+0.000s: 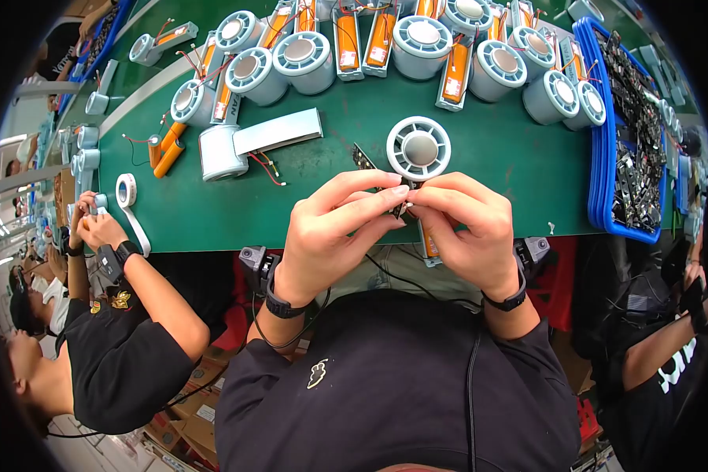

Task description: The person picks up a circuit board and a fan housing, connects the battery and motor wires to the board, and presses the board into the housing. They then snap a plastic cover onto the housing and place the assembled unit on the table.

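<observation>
My left hand [340, 211] is closed, its thumb and fingers pinching a small dark circuit board [363, 157] that shows above and below the fingertips. My right hand [466, 224] meets it, fingertips pressed together at a tiny white wire plug [408, 205], mostly hidden by the fingers. Just beyond both hands lies a light-blue handheld fan [418, 149] with a slotted round head and silver centre. Its handle runs toward me under my hands, and an orange battery [430, 243] shows at the table's edge.
Several opened fans with orange batteries [348, 43] crowd the far side. A fan body [279, 135] with loose wires, loose orange cells [167, 160] and a white tape roll [127, 190] lie left. Stacked blue trays [602, 181] of circuit boards stand right. A co-worker's hands [96, 224] work at left.
</observation>
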Demonstrator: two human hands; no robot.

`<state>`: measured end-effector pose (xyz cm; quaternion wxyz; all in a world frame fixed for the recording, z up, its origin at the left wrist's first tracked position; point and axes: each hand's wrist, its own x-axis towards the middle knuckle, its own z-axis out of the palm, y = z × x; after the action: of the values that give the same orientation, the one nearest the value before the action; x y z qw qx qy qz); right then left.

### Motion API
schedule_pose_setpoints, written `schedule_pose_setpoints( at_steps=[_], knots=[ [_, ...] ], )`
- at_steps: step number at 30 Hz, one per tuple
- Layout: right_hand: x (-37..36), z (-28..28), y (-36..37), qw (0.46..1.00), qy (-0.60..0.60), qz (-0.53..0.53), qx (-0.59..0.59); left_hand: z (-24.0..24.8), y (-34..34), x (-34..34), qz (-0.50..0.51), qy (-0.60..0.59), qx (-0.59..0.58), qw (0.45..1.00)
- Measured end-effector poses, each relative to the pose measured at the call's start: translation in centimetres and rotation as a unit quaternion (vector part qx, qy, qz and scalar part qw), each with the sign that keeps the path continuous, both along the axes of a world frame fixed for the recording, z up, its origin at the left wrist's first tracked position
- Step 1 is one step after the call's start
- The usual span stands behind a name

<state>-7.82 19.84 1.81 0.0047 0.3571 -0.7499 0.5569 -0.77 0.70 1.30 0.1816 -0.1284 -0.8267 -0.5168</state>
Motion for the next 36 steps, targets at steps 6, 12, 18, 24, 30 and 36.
schedule_pose_setpoints(
  at_steps=[6, 12, 18, 24, 30, 36],
  knots=[
    [-1.1, -1.1, 0.4, 0.990, 0.135, 0.024, 0.015, 0.0, 0.2, 0.1, -0.014, -0.015, 0.029, 0.999],
    [-1.3, -1.4, 0.2, 0.991, 0.129, 0.021, -0.004, 1.0, -0.1, 0.5, 0.011, -0.066, -0.046, 0.997],
    [-1.3, -2.0, 0.3, 0.987, 0.157, 0.005, -0.005, 0.5, 0.7, 0.1, -0.007, -0.089, 0.009, 0.996],
    [-1.7, -1.7, 0.5, 0.982, 0.187, 0.027, -0.013, -0.3, 1.1, 0.7, -0.053, -0.189, 0.207, 0.959],
    [-1.5, -0.6, 0.3, 0.973, 0.220, -0.009, 0.064, 0.2, 0.7, 0.2, -0.045, -0.130, 0.054, 0.989],
    [-2.5, -0.9, 1.4, 0.986, 0.149, 0.064, 0.042, 0.1, 0.7, 0.0, -0.087, -0.234, 0.174, 0.953]
  ],
)
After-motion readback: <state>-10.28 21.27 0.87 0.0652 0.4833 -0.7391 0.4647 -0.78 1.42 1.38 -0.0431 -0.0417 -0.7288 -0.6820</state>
